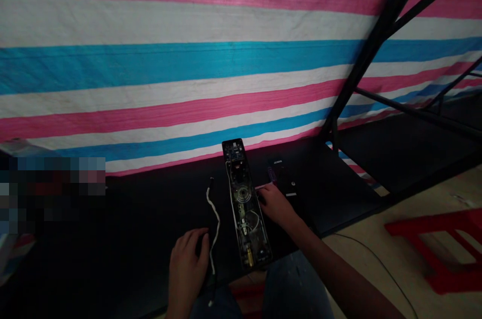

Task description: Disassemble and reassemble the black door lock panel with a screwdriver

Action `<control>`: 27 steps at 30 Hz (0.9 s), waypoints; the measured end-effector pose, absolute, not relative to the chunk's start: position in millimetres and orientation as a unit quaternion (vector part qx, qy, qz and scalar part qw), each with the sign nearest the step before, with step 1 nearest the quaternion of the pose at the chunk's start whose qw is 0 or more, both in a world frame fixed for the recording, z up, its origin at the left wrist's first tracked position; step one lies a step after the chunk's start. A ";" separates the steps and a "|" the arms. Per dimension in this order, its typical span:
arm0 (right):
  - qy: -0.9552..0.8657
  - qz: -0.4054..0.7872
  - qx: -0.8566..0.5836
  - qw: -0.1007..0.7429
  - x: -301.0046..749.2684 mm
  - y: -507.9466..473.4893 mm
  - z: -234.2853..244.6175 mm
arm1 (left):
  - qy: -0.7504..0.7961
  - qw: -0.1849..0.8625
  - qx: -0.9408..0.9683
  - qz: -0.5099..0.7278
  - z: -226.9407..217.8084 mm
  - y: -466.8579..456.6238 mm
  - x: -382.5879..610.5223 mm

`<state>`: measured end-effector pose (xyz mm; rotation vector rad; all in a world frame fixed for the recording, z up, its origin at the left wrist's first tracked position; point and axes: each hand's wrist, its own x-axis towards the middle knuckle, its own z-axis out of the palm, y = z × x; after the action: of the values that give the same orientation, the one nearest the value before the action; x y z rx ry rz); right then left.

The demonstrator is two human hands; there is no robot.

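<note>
A long, narrow black device casing (244, 198) lies uncovered on the table, with a circuit board at its far end, a round part in the middle, thin wires, and a brass-coloured fitting (250, 254) at the near end. My right hand (274, 202) is at its right side, fingers curled by the edge; a thin pinkish strip (264, 186) shows at the fingertips, and what they hold is unclear. My left hand (189, 258) rests on the table, fingers stretched and thumb apart, holding nothing. Between that hand and the casing lies a white cable (215, 216) with dark ends.
Right of the casing lie a small purple object (271, 174) and a dark flat piece (289, 181) with pale labels. A striped sheet (169, 63) hangs behind the black table (143, 218). Black metal frame bars (361, 63) rise at right. A red stool (440, 243) stands on the floor.
</note>
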<state>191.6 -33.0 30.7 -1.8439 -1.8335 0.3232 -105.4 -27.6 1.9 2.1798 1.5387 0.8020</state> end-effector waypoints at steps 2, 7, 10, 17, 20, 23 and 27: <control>-0.670 0.103 -0.690 0.254 198.2 -31.4 42.4 | 0.543 0.179 0.768 0.288 1.6 -27.9 -105.9; -0.641 0.037 -0.686 0.342 204.2 -32.5 90.3 | 0.542 0.177 0.769 0.288 3.1 -28.8 -104.5; -0.694 0.063 -0.625 0.351 183.9 -32.5 105.7 | 0.555 0.170 0.769 0.268 7.7 -27.4 -97.8; -0.704 0.070 -0.637 0.307 144.7 -24.2 78.7 | 0.610 0.164 0.745 0.216 27.0 -13.9 -72.4; -0.696 0.078 -0.644 0.307 144.0 -21.0 72.9 | 0.611 0.158 0.750 0.198 33.1 -5.2 -64.5; -0.687 0.082 -0.656 0.303 142.3 -20.6 72.2 | 0.605 0.156 0.761 0.177 37.4 2.2 -59.3; -0.668 0.053 -0.664 0.330 138.3 -25.3 66.4 | 0.607 0.188 0.753 0.170 41.8 7.2 -56.9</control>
<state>138.3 -25.3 66.4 -1.7376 -1.7481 0.1375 -56.9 7.2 41.8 2.1179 1.7082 0.4774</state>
